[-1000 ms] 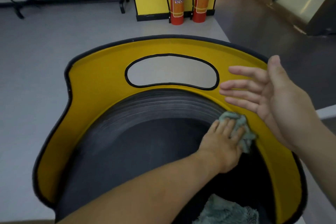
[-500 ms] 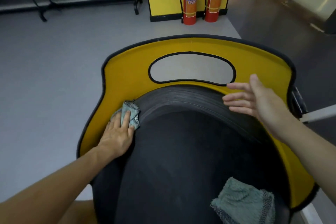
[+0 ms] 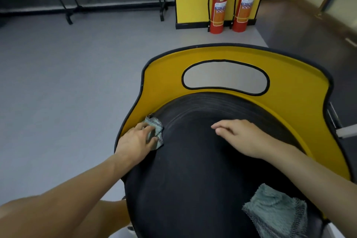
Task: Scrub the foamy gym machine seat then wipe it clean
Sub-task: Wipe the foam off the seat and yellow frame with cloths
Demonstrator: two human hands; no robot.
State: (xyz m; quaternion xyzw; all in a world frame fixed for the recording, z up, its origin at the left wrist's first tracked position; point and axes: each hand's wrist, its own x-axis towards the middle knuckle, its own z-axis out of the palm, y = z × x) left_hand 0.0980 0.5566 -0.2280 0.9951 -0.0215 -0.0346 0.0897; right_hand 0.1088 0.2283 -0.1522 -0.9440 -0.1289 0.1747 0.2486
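The gym machine seat point(image 3: 193, 170) is a black rounded pad with a yellow, black-edged backrest point(image 3: 166, 81) that has an oval cut-out. My left hand point(image 3: 135, 141) holds a small grey-green cloth point(image 3: 155, 126) against the seat's left edge, where the pad meets the yellow part; fingers and thumb curl round it. My right hand point(image 3: 239, 135) rests palm down on the middle of the pad, fingers relaxed and holding nothing. I see no foam on the seat.
A second, larger grey-green cloth point(image 3: 276, 212) lies on the seat's near right. Grey floor point(image 3: 67, 92) spreads to the left. Two red fire extinguishers point(image 3: 229, 6) stand by a yellow pillar behind. A clothes rack point(image 3: 67, 2) is at the far left.
My left hand swept the cloth from the seat's right side across to its left edge. My right hand dropped from the yellow backrest onto the black pad. The view shifted left.
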